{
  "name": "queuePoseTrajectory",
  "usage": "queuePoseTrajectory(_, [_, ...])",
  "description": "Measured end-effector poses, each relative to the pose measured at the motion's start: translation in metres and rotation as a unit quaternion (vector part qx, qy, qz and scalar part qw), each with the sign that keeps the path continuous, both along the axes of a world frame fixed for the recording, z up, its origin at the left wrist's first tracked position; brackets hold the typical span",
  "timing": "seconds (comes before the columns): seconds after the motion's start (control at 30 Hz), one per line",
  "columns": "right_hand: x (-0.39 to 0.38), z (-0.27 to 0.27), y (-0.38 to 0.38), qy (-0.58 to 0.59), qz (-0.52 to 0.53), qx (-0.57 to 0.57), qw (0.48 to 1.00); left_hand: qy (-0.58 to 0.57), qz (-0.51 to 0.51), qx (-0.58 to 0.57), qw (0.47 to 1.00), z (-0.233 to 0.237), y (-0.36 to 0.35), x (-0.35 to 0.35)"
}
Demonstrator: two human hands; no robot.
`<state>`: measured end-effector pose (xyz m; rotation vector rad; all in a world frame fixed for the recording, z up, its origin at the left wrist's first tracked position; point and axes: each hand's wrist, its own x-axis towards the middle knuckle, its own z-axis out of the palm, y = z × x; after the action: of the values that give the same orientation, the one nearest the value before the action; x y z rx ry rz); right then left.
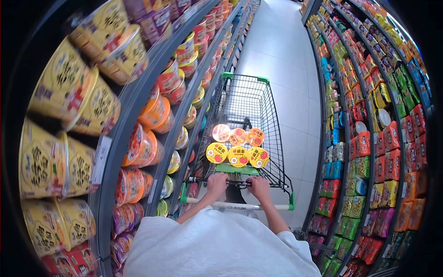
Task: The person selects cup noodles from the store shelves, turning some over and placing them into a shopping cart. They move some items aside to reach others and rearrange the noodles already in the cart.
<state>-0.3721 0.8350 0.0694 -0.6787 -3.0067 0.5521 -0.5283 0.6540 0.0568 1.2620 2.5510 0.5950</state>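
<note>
My left hand (216,185) and right hand (259,188) are closed, fingers curled round the dark rear bar (239,183) of the shopping cart (244,98). The white handle (240,206), nearer my body, passes beneath my forearms. Just beyond my knuckles is the green flap (237,169), and past it, at the near end of the basket, sit 6 cups: 3 yellow cups (237,156) closer to me, 3 orange-and-pink cups (237,137) behind.

The cart stands close along the left shelf (121,111); if I pushed harder with my right hand, I think its side could swing in and scrape the shelf edge or the noodle tubs (147,147). A sudden stop might slide my loose-looking cups forward, with bare mesh ahead of them. The right shelf (364,138) leaves more room, across the tiled floor (295,106).

I can't see my fingers' undersides, the front wheels, or whether the cups are stacked. Glare washes out the farthest-left lid, and the dark round border cuts off both shelves.
</note>
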Motion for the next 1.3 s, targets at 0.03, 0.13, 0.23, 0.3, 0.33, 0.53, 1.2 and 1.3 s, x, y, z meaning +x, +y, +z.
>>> queuePoseTrajectory(0.03, [-0.005, -0.003, 0.005, 0.001, -0.001, -0.006, 1.0, -0.002, -0.001, 0.0, 1.0, -0.003, 0.005, -0.005])
queuePoseTrajectory(0.13, [-0.018, -0.012, 0.025, 0.008, -0.004, -0.02, 1.0, 0.0, -0.004, 0.004, 1.0, -0.01, 0.026, -0.021])
queuePoseTrajectory(0.23, [-0.04, -0.019, 0.043, -0.001, -0.007, -0.022, 1.0, 0.009, -0.006, 0.015, 1.0, -0.013, 0.043, -0.043])
queuePoseTrajectory(0.3, [-0.055, -0.021, 0.055, -0.008, -0.008, -0.021, 1.0, 0.004, -0.009, 0.022, 1.0, -0.016, 0.054, -0.057])
queuePoseTrajectory(0.33, [-0.063, -0.02, 0.062, -0.008, -0.008, -0.022, 1.0, 0.004, -0.009, 0.026, 1.0, -0.014, 0.06, -0.064])
queuePoseTrajectory(0.53, [-0.093, -0.024, 0.099, 0.004, -0.01, -0.03, 0.999, 0.004, 0.0, 0.003, 1.0, -0.006, 0.101, -0.095])
queuePoseTrajectory(1.2, [-0.199, -0.027, 0.236, 0.033, -0.012, -0.015, 0.999, 0.016, 0.0, -0.015, 1.0, -0.002, 0.237, -0.198])
queuePoseTrajectory(1.3, [-0.216, -0.02, 0.256, 0.023, -0.012, -0.015, 1.0, 0.014, -0.002, -0.021, 1.0, 0.0, 0.257, -0.214])
